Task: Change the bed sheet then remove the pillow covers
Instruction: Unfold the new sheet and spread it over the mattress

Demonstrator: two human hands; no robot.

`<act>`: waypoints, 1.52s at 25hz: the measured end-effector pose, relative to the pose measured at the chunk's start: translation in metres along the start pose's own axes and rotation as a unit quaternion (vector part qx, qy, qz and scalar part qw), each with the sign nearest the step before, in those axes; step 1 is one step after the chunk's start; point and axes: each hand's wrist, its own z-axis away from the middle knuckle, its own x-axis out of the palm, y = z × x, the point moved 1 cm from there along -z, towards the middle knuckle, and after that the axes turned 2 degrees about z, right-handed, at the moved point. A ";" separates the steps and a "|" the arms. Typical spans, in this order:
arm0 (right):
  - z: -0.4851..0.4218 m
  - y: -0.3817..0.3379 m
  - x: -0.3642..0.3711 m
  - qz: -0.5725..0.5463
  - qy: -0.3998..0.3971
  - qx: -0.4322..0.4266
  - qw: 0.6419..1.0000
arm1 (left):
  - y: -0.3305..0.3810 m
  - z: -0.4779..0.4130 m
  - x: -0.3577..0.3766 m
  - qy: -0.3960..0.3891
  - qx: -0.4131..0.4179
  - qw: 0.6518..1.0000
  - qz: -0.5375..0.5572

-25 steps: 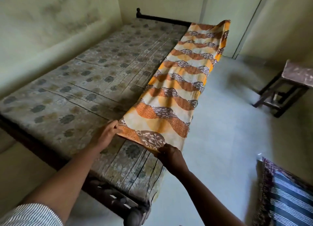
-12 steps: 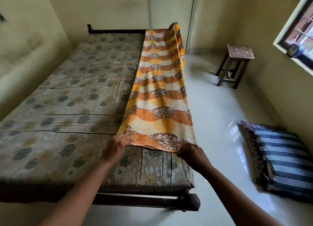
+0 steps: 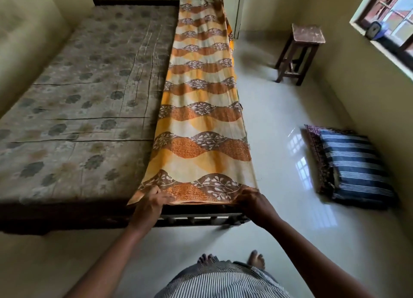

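Note:
An orange and cream bed sheet (image 3: 201, 101) with brown leaf waves lies folded in a long strip down the right side of the bare floral mattress (image 3: 85, 92). My left hand (image 3: 150, 205) grips the sheet's near left corner at the foot of the bed. My right hand (image 3: 253, 201) holds the near right corner, fingers curled over the hem. Two pillows (image 3: 353, 166) lie stacked on the floor by the right wall, the top one in a dark blue striped cover.
The dark wooden bed frame (image 3: 201, 219) stands against the left wall. A wooden stool (image 3: 299, 52) is at the far right, under a window (image 3: 393, 18). Glossy pale floor (image 3: 279, 110) runs between bed and pillows. My bare feet stand at the bed's foot.
I have stepped round to the foot of the bed, and both hands have drawn the sheet's near edge back to the mattress end.

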 end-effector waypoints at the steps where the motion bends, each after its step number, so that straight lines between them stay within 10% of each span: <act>1: 0.009 -0.001 0.006 0.005 -0.004 0.004 1.000 | 0.003 0.011 0.006 -0.005 -0.020 1.000 0.017; 5: 0.024 -0.006 0.017 0.062 0.003 0.029 0.998 | 0.004 0.025 0.025 -0.055 -0.129 0.989 0.057; 10: 0.016 -0.020 0.017 0.122 0.110 -0.022 0.986 | 0.073 -0.007 0.039 -0.079 -0.020 0.993 0.083; 14: 0.021 -0.025 0.016 0.111 0.188 -0.028 0.976 | 0.126 -0.041 0.051 0.017 0.069 0.991 0.116; 18: 0.047 -0.025 0.002 -0.016 0.286 0.127 0.950 | 0.134 -0.048 0.048 0.079 -0.017 0.981 0.177; 21: 0.058 -0.027 -0.004 -0.283 0.278 0.294 0.869 | 0.140 -0.047 0.046 0.117 -0.043 0.975 0.185; 26: 0.033 -0.037 0.006 -0.662 0.121 0.392 0.627 | 0.145 -0.031 0.053 0.099 -0.033 0.968 0.226; 31: 0.021 -0.046 0.003 -0.439 0.267 0.363 0.777 | 0.146 -0.025 0.046 -0.053 -0.172 0.902 0.393; 35: 0.020 -0.062 0.001 -0.225 0.188 0.118 0.949 | 0.162 -0.027 0.032 -0.070 -0.297 0.658 0.688; 38: 0.018 -0.068 0.010 -0.265 0.056 0.114 0.956 | 0.158 -0.028 0.026 -0.071 -0.365 0.540 0.755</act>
